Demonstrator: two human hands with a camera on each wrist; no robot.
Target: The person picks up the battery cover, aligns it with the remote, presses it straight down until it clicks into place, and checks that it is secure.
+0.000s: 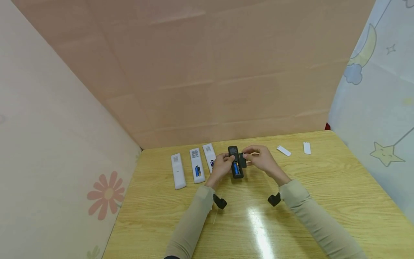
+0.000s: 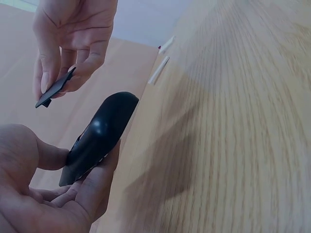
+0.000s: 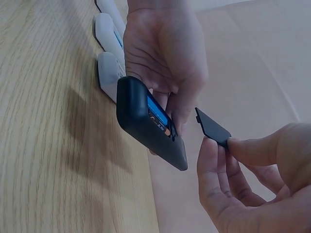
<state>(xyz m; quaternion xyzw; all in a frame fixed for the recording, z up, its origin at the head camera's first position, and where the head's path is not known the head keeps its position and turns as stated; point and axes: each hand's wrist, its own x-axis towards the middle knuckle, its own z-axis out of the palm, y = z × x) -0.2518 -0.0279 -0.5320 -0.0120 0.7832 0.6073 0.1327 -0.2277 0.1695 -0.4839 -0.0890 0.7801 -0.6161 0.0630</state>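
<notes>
My left hand (image 1: 221, 167) grips a black remote control (image 1: 233, 152) above the table, thumb on its back. Blue batteries (image 1: 236, 168) show in the remote's uncovered compartment. Just to the right, my right hand (image 1: 262, 158) pinches a small black battery cover (image 1: 243, 160) between thumb and fingers. In the right wrist view the cover (image 3: 214, 130) is apart from the remote (image 3: 146, 124), with a small tab on its edge. From the left wrist view the remote (image 2: 99, 136) is seen end-on and tilted, its shadow falling on the wood.
To the left lie three white remotes, back side up: one at the far left (image 1: 178, 172), a middle one (image 1: 197, 160) with a blue battery showing, and one (image 1: 208, 151) partly behind my left hand. White battery covers (image 1: 284, 150) (image 1: 307, 148) lie at the right on the wooden table (image 1: 323, 201).
</notes>
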